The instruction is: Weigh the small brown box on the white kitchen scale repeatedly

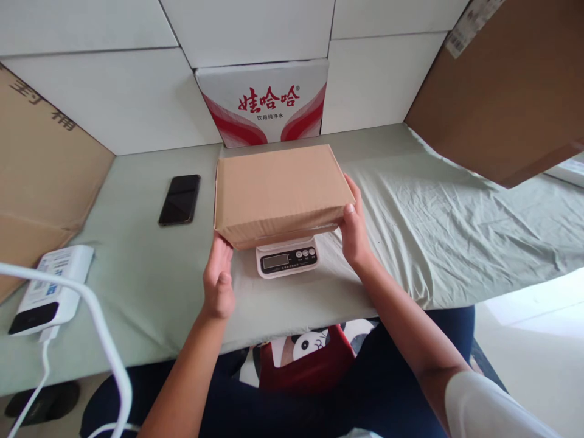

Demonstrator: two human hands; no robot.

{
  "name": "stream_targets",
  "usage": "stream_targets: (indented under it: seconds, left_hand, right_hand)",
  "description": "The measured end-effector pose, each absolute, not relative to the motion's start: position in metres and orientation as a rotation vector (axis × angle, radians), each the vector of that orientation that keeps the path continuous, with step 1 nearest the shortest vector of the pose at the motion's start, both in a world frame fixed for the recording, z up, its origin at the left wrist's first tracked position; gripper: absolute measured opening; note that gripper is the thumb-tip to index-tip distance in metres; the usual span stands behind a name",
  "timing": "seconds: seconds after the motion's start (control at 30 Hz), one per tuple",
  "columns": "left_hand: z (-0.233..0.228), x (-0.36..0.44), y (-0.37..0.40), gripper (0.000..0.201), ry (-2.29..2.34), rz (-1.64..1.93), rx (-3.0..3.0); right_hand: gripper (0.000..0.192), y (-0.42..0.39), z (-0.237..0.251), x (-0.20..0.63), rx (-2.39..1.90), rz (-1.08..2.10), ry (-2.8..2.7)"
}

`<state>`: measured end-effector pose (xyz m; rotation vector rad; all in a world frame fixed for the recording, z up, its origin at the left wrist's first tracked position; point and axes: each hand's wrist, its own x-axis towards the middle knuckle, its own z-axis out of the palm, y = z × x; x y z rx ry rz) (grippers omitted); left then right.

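A closed brown cardboard box (278,188) rests on a small white digital scale (287,258) at the table's middle. My left hand (218,277) is at the box's near left corner, fingers reaching under its edge. My right hand (353,228) presses against the box's right side, thumb on the near corner. Only the scale's front panel with display and buttons shows below the box.
A black phone (179,199) lies left of the box on the pale green cloth (433,231). A white power bank (52,289) with a cable sits at the near left. A red and white printed carton (267,103) stands behind. Brown cardboard sheets lean at both sides.
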<state>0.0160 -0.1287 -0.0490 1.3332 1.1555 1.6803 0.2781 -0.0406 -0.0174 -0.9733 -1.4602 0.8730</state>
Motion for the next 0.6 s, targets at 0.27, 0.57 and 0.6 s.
stream_targets:
  seconds: [0.27, 0.57, 0.6]
  left_hand:
    - [-0.05, 0.019, -0.129, 0.09, 1.12, 1.673, 1.363]
    - [0.029, 0.011, -0.057, 0.079, 1.02, 1.805, 1.427]
    - [0.028, 0.008, -0.04, 0.077, 1.012, 1.825, 1.415]
  right_hand:
    - [0.066, -0.045, -0.023, 0.272, -0.933, 0.891, -1.403]
    - [0.09, 0.033, 0.016, 0.257, -0.832, 0.747, -1.425]
    - [0.091, 0.047, 0.019, 0.252, -0.81, 0.72, -1.443]
